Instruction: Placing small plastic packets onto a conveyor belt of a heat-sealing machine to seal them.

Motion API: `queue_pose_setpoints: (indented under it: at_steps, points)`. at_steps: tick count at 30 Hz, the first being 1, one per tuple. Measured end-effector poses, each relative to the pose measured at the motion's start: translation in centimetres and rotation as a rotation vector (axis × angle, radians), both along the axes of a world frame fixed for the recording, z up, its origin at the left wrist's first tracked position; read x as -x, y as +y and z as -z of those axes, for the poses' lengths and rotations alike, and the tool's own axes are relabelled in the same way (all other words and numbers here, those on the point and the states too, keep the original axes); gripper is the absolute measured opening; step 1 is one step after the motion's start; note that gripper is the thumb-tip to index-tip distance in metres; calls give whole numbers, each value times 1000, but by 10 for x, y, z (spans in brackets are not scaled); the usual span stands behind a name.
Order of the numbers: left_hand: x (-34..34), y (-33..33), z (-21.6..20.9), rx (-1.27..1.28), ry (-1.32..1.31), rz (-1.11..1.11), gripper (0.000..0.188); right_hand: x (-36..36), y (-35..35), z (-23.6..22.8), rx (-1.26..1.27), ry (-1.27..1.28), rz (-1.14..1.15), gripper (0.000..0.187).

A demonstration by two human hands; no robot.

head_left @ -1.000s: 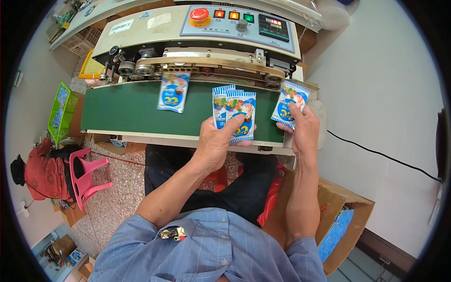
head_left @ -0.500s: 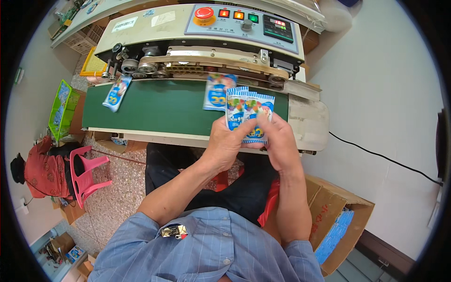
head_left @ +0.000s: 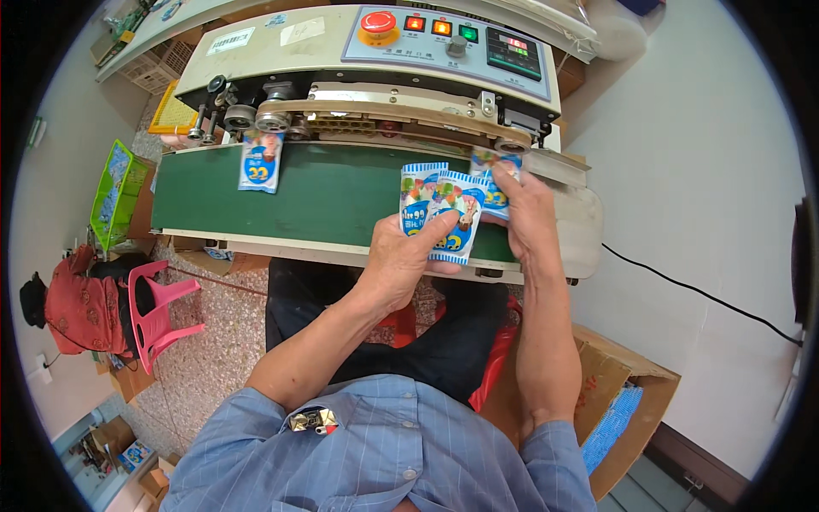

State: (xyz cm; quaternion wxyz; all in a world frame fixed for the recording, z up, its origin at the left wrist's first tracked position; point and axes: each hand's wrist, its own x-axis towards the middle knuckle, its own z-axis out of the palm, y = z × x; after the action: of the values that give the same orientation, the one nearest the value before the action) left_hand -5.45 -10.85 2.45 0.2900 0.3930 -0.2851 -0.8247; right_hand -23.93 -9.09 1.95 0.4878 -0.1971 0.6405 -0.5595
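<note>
My left hand [head_left: 403, 260] is closed on a small fan of blue-and-white sachets [head_left: 458, 218], thumb across their front, over the near edge of the green conveyor belt [head_left: 341, 179]. My right hand [head_left: 531, 209] pinches a single sachet [head_left: 495, 183], its top edge up at the right end of the band sealing machine [head_left: 273, 53]. Another sachet [head_left: 259, 166] stands at the left part of the machine, its upper end beneath the metal rollers [head_left: 271, 118].
The machine's panel carries a red stop button [head_left: 378, 26], lit switches and a display [head_left: 514, 53]. On the right, a cardboard box [head_left: 631, 367] holds blue-and-white sachets. To the left are a green basket [head_left: 115, 192] and a pink chair [head_left: 158, 311]. A black cable [head_left: 682, 280] crosses the right side.
My right hand has moved right and up, taking one sachet from the bunch to the machine. The sachet on the belt has travelled left; the leftmost one has gone from view.
</note>
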Motion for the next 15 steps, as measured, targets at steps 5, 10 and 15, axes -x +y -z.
queue_pose_setpoints:
  at_steps: [5,10,15]
  points:
    - [3,-1,-2,19,23,-45,33,-23,20,-21,35,-73,33,36]
    - [12,8,5,-16,161,94,34,-31,53,-6,165,-78,-42,30]
    - [-1,3,1,-54,71,226,37,21,46,-13,17,117,130,29]
